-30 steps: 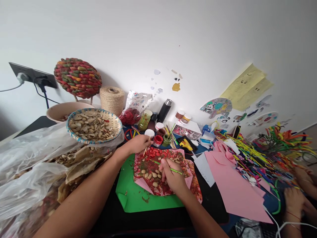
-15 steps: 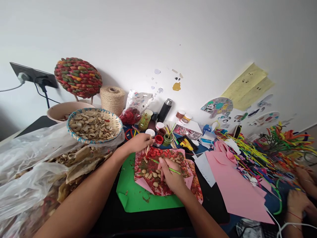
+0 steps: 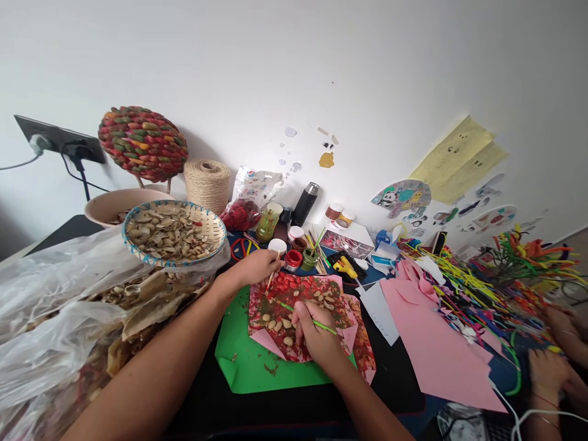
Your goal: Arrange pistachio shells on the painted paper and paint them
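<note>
The right hand [image 3: 318, 334] is closed, fingers pinched on a green brush [image 3: 283, 304] whose long axis slants across the paint-smeared pink sheet [image 3: 267, 344], tip toward upper left. The left hand [image 3: 261, 268] pinches a thin stick [image 3: 270, 280] pointing steeply down, its lower end near the brush tip; pale nuts or shells [image 3: 288, 341] lie nearer the person, red-painted pieces [image 3: 294, 283] beyond.

One head-worn camera is looking forward and down, close over the black mat [image 3: 390, 386], toward the far wall [image 3: 275, 67].
</note>
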The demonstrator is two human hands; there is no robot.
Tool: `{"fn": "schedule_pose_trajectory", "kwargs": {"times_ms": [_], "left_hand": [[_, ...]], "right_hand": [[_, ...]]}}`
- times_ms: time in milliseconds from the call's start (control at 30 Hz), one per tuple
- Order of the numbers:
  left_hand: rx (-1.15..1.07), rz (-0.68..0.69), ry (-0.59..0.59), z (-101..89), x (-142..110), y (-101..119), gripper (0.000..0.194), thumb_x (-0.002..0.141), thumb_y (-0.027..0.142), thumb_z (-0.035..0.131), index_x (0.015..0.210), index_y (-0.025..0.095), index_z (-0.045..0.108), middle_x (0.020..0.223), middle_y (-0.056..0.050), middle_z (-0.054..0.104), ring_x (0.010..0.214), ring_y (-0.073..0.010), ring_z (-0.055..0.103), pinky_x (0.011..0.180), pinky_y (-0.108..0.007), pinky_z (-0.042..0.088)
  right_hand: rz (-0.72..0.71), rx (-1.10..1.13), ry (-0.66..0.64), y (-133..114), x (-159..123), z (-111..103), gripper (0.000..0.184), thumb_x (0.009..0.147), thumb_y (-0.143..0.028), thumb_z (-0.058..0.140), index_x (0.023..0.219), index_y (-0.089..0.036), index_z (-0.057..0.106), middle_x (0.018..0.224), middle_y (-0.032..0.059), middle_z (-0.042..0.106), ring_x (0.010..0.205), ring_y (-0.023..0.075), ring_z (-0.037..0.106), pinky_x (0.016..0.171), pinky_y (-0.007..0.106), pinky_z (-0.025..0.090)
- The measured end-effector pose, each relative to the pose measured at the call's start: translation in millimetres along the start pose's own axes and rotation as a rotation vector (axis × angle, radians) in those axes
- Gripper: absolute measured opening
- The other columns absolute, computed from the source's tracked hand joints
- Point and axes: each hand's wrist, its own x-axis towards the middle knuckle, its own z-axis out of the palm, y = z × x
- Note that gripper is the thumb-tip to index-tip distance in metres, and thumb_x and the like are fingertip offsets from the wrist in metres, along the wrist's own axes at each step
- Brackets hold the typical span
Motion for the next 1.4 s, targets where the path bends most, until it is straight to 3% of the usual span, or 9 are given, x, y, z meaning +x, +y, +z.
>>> {"fn": "schedule_pose_trajectory", "kwargs": {"times_ms": [467,700,933,1100,1400], "left_hand": [[0.028,0.002,-0.005,-0.5,1,-1,0.032,0.101,0.041,0.047,0.078,0.022,0.059,0.067,-0.004,0.067,0.065,-0.0206,0.063,0.064,-0.028,0.044],[0.012,-0.009,0.007,0.3,1,0,0.036,0.101,0.047,0.051,0.076,0.022,0.059,0.069,-0.005,0.067,0.065,-0.0210,0.064,0.064,-0.028,0.045],[0.020,-0.019,-0.002,0.7,1,-1,0.033,0.102,0.043,0.049,0.078,0.022,0.058,0.069,-0.004,0.067,0.065,-0.0210,0.065,0.066,-0.029,0.045],[0.014,-0.020,-0.006,0.3,1,0,0.030,0.101,0.041,0.049,0.079,0.022,0.057,0.068,-0.004,0.066,0.065,-0.0211,0.065,0.067,-0.029,0.045],[0.002,-0.038,-0.039,2.0,1,-3,0.032,0.101,0.042,0.046,0.080,0.022,0.057,0.062,-0.003,0.065,0.057,-0.0204,0.064,0.061,-0.028,0.044]], "right_hand": [[-0.055,-0.110,-0.026,-15,13,5,0.058,0.109,-0.068,0.041,0.075,-0.024,0.058,0.047,-0.0060,0.050,0.044,0.0140,0.053,0.056,0.026,0.046],[0.016,-0.061,-0.018,-9,8,1,0.060,0.107,-0.073,0.040,0.075,-0.025,0.057,0.046,-0.0055,0.050,0.042,0.0151,0.052,0.051,0.027,0.043],[-0.100,-0.171,-0.048,-15,11,7,0.053,0.112,-0.057,0.041,0.073,-0.026,0.056,0.047,-0.0054,0.052,0.047,0.0162,0.057,0.064,0.029,0.048],[-0.048,-0.158,-0.051,-14,3,0,0.055,0.112,-0.061,0.040,0.074,-0.026,0.057,0.046,-0.0060,0.050,0.044,0.0160,0.054,0.061,0.029,0.046],[-0.122,-0.214,-0.057,-15,12,11,0.054,0.112,-0.055,0.043,0.071,-0.025,0.061,0.046,-0.0046,0.053,0.047,0.0164,0.058,0.064,0.029,0.047]]}}
